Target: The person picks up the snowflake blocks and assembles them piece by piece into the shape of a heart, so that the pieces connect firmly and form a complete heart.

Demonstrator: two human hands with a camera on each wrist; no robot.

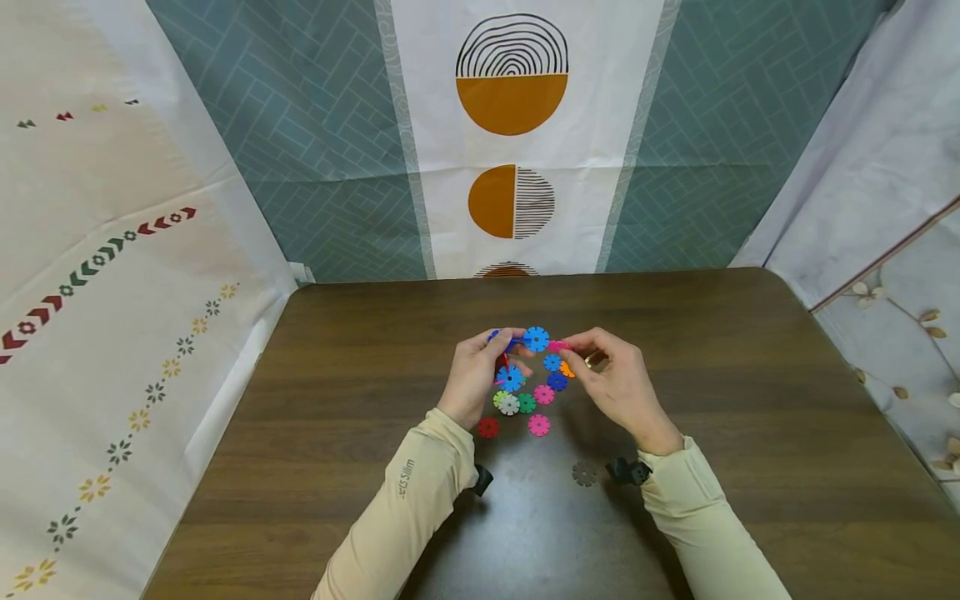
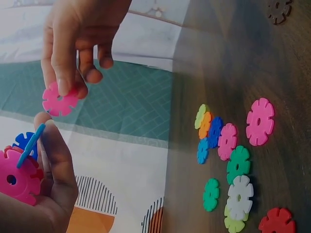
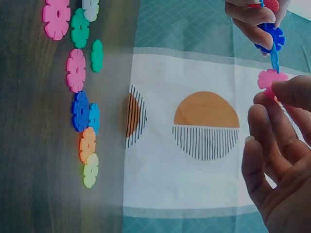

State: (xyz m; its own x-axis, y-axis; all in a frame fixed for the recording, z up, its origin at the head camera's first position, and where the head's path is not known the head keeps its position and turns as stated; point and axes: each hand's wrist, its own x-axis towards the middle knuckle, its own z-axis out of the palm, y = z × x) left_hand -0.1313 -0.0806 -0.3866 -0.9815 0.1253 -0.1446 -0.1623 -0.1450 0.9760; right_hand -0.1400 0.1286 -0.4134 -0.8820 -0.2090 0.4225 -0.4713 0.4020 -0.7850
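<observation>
Above the table, my left hand [image 1: 471,377] holds a cluster of joined notched plastic discs. It includes a light blue disc [image 1: 536,339], a dark blue disc [image 3: 277,36], a red one [image 3: 272,5] and a large pink disc [image 2: 22,188]. My right hand [image 1: 622,385] pinches a pink notched disc [image 2: 51,104] between thumb and fingers. This disc is close to the edge of the light blue one; I cannot tell whether they are locked together. Fingers of the left hand hide part of the cluster.
Under the hands lie several loose discs, among them green [image 1: 527,403], white [image 1: 508,405], dark blue [image 1: 557,382], orange [image 2: 205,125] and pink [image 1: 539,425]. A red disc [image 1: 488,427] sits at left. Nearer the front is a dark grey-brown disc [image 1: 584,474] on the wooden table [image 1: 337,417].
</observation>
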